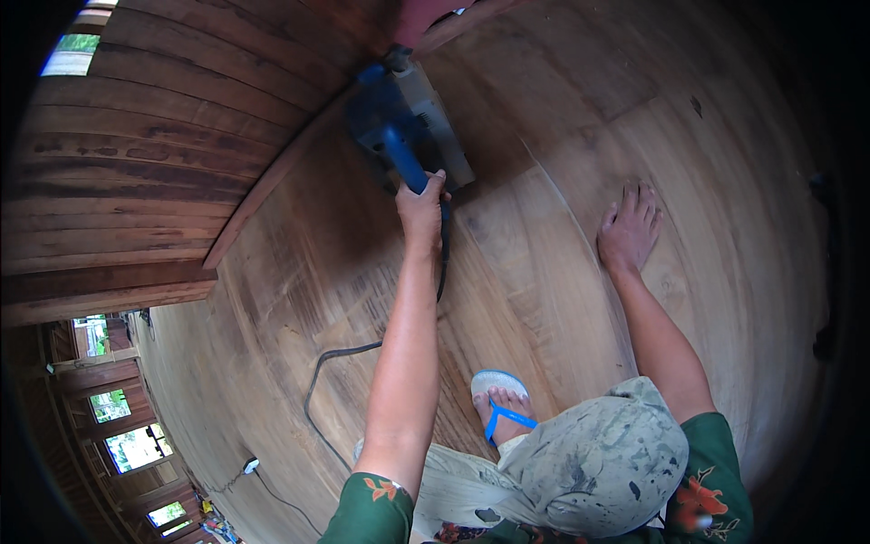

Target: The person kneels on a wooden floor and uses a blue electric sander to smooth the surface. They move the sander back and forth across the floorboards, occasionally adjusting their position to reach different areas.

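Observation:
My left hand is wrapped round the rear handle of a blue and grey belt sander. The sander sits on the wooden floor, close to the foot of a plank wall, and its outline is partly blurred. A dark power cord runs back from it, past my left forearm. Well to the right, my right hand lies palm down on the boards with fingers spread, holding nothing.
The plank wall rises at the left, with a baseboard along its foot. My foot in a blue-strapped sandal rests below the sander. A white plug connector lies at lower left, and windows line the far side.

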The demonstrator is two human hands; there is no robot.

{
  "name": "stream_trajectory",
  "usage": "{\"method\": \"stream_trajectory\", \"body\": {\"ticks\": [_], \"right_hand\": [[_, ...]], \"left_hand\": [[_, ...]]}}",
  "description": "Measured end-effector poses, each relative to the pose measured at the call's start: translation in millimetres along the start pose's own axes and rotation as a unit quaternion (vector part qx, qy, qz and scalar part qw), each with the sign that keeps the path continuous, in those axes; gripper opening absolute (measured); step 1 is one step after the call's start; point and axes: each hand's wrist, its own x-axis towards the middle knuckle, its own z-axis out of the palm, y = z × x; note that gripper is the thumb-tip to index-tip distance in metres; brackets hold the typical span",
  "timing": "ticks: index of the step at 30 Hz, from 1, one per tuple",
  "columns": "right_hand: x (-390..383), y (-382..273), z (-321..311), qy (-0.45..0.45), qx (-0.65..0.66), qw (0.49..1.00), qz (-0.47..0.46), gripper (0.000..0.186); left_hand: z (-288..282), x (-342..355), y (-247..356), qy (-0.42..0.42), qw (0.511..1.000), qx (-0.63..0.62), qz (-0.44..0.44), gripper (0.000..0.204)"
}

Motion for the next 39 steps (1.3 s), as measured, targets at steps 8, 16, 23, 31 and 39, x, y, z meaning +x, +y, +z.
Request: {"method": "stream_trajectory", "body": {"ticks": [8, 16, 23, 31, 39], "right_hand": [[0, 1, 3, 0.003, 0.013, 1.000, 0.000, 0.055], [-1, 4, 9, 0.020, 0.012, 1.000, -0.012, 0.054], [-1, 7, 13, 0.041, -0.006, 0.999, -0.026, 0.053], [-1, 8, 18, 0.071, -0.022, 0.997, -0.036, 0.052], [-2, 6, 14, 0.059, -0.034, 0.997, -0.031, 0.052]], "left_hand": [[14, -32, -8, -0.011, 1.000, -0.001, 0.001, 0.016], [21, -51, -15, 0.018, 0.999, 0.029, 0.008, 0.015], [19, -61, -26, 0.081, 0.994, 0.064, 0.023, 0.019], [-22, -81, -35, 0.093, 0.995, 0.041, 0.024, 0.018], [-53, -103, -37, 0.112, 0.993, 0.030, -0.005, 0.016]]}}
